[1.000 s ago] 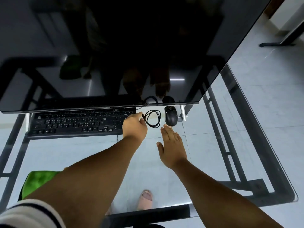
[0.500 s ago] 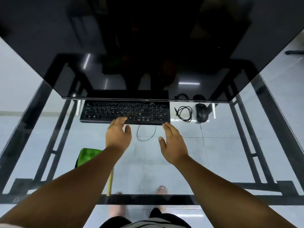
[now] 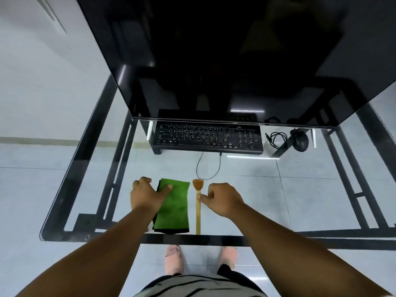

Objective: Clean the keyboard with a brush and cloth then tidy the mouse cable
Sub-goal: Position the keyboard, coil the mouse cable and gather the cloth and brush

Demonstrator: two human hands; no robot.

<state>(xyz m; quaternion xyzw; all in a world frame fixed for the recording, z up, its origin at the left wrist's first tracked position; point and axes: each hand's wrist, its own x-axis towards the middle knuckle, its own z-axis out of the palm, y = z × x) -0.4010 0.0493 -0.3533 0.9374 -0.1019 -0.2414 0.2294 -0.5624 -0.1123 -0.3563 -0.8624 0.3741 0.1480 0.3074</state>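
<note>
Fingers of the right hand pinch the wooden brush; the left hand grips the green cloth at the table's near edge. A careless tug could drop either.

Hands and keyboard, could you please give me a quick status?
Left hand grips cloth; right hand pinches brush. Keyboard untouched under monitor. Mouse cable coiled. Nothing in the way.

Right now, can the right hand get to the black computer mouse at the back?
Probably yes. The right hand pinches the long wooden brush near the front, and only bare glass tabletop lies between it and the black computer mouse; it would need a long stretch.
</note>
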